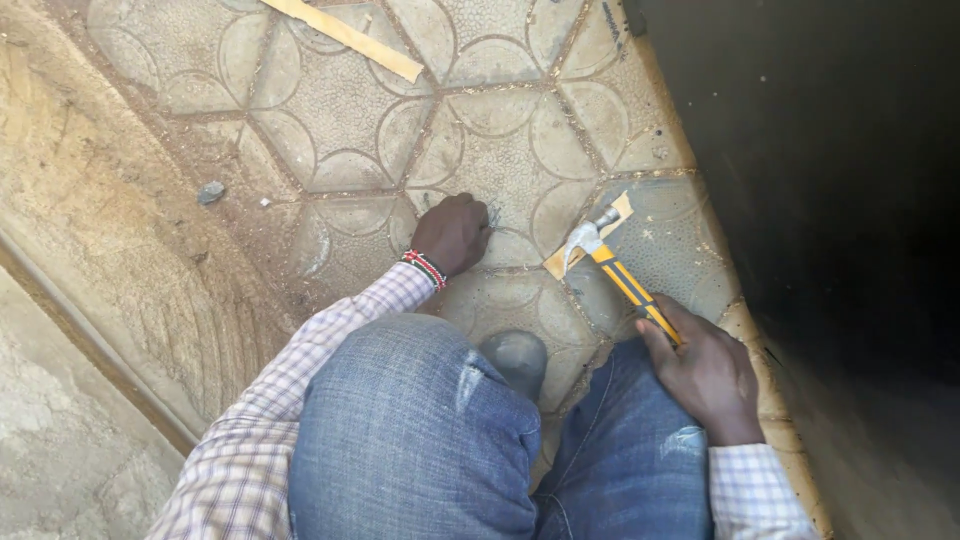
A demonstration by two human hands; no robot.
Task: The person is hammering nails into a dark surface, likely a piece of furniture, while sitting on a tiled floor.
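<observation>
At the left edge, a small grey stone (pixel 210 192) lies on the dusty floor (pixel 340 130). In the centre, the left hand (pixel 452 233) presses curled fingers onto a patterned tile, its grip hidden. At centre right, the right hand (pixel 705 372) grips a yellow-handled claw hammer (pixel 612 265), whose head rests on a wood scrap (pixel 590 236).

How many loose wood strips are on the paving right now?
2: one long strip at the top, one short piece under the hammer head. More may lie outside view.
</observation>
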